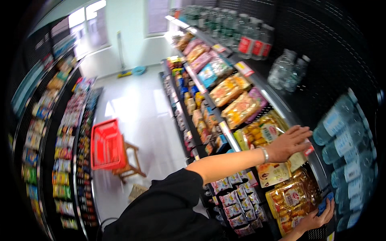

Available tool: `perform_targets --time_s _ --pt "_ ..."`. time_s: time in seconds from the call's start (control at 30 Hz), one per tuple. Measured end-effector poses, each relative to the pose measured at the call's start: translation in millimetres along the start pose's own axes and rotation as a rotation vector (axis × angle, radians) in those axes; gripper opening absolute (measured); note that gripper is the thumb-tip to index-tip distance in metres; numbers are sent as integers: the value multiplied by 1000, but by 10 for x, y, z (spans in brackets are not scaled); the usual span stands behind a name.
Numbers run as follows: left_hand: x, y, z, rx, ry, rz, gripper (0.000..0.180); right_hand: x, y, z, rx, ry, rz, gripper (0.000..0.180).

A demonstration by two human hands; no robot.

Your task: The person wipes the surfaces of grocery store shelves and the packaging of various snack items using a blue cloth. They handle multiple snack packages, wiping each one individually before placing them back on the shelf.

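My left arm reaches across to the right, and my left hand is open, its fingers stretched out by the edge of the upper shelf. Beneath it lie bagged snacks, among them a yellow-green packet and a cream packet. My right hand, at the lower right, is closed round a blue cloth against the front of that shelf. Just left of it sit golden packs of bread.
Shrink-wrapped water bottles lie on the upper shelf, with loose bottles farther along. A red basket rests on a wooden stool in the aisle. Another stocked shelf lines the left. A mop and blue basin stand at the far wall.
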State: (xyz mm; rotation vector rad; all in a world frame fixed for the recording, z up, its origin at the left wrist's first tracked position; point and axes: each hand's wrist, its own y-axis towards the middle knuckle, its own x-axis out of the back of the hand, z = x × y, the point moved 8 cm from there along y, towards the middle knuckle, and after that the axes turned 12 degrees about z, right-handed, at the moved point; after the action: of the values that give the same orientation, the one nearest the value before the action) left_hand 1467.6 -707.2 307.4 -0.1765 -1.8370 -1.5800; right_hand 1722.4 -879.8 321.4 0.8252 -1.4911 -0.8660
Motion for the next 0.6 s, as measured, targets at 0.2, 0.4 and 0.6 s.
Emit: perform_targets --time_s 0.2,0.4,0.6 --pt "-137 38 -22 -13 -6 -37 59 332 281 482 108 100 -147 45" --pt "-27 -3 31 -10 19 1 69 352 310 657 212 85 -249 55" --pt "-25 30 -6 -22 -5 28 73 209 336 862 191 27 -134 63"
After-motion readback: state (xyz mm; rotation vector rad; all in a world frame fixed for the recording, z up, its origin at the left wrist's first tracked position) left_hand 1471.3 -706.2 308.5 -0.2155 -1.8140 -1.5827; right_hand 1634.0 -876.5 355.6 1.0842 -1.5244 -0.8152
